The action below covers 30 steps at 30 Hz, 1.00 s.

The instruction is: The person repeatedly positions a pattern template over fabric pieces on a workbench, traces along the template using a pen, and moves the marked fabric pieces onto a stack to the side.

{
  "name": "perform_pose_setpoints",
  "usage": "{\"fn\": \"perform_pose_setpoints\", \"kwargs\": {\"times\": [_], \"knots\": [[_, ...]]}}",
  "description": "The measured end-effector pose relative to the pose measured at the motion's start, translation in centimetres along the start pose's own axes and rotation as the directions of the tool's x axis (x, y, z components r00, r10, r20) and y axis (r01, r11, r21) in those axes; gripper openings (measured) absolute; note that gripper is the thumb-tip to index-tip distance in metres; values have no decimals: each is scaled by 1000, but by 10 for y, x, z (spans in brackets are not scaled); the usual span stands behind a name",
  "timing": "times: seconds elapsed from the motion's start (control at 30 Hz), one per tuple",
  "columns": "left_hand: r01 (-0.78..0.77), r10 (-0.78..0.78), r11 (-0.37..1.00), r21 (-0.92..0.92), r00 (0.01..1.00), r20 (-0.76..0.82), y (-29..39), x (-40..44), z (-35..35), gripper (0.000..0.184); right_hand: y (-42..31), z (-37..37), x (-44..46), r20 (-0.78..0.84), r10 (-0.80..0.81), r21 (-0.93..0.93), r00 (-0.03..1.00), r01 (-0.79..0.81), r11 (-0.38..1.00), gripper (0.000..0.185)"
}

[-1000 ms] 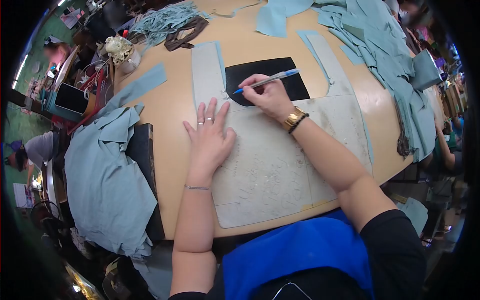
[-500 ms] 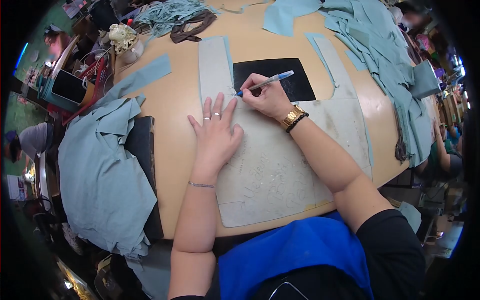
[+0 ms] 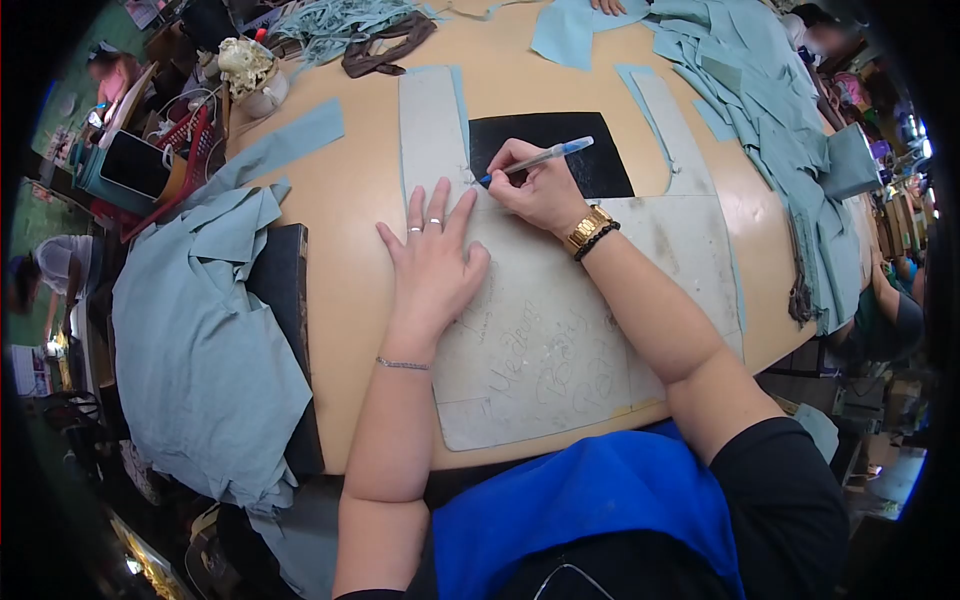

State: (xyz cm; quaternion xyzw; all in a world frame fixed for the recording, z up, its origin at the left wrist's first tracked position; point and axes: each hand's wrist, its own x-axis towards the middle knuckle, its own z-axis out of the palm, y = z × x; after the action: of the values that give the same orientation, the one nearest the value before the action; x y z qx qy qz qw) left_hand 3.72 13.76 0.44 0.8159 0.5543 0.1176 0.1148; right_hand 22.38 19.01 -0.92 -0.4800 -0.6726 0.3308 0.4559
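My left hand lies flat with fingers spread on a grey pattern template, partly over its left edge. Pinched in my right hand is a ballpoint pen with a clear barrel and blue ends. Its tip points down-left at the inner corner beside the template's left strap. Two long straps run up from the template's wide body, which bears handwriting. Light blue fabric shows from beneath its edges. Between the straps lies a black sheet.
Folded blue fabric is heaped on a dark board at left. More fabric piles line the right. Blue strips and a white pot stand at the back. Another person's hand touches fabric at the far edge.
My right hand and the pen tip have shifted slightly right and up near the corner. My left hand stays flat. Another person's hand has appeared on the far fabric piece.
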Motion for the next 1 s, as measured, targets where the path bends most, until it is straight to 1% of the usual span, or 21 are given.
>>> {"fn": "perform_pose_setpoints", "kwargs": {"times": [0.07,0.17,0.27,0.37,0.47,0.57,0.67,0.77,0.87,0.97,1.0], "knots": [[-8,8,1000,11,1000,-7,-1,0,1,61,-1,-2,0,-5,50,-16,999,-50,999,8],[3,-3,1000,4,1000,-6,-1,-1,1,61,0,1,1,-6,-81,-42,997,80,996,7],[-2,2,1000,0,1000,-4,-1,0,0,61,-4,-1,1,-4,-30,-42,1000,30,999,7],[-4,4,1000,2,1000,-8,-2,0,2,61,-2,1,1,-28,-60,24,998,60,998,8],[-1,1,1000,7,1000,-9,-1,0,2,61,-3,0,1,-7,-59,-56,998,59,997,9],[-11,11,1000,1,1000,-20,-3,0,3,61,-3,-3,1,-8,16,-47,1000,-16,999,9],[-27,27,1000,0,998,-63,-4,0,6,59,-1,0,2,-30,-64,-4,998,64,998,9],[-28,28,1000,1,998,-63,-4,0,6,59,-6,-1,0,-9,-51,-76,999,50,996,9],[-31,32,999,4,997,-69,-4,1,7,59,-4,-3,1,-10,-14,-37,1000,13,999,8],[-8,8,1000,8,1000,-12,-1,0,2,60,0,0,1,-5,-119,-67,993,118,991,8],[-9,9,1000,5,1000,-9,-1,0,3,59,1,-2,1,-3,-62,-49,998,62,997,8]]}}
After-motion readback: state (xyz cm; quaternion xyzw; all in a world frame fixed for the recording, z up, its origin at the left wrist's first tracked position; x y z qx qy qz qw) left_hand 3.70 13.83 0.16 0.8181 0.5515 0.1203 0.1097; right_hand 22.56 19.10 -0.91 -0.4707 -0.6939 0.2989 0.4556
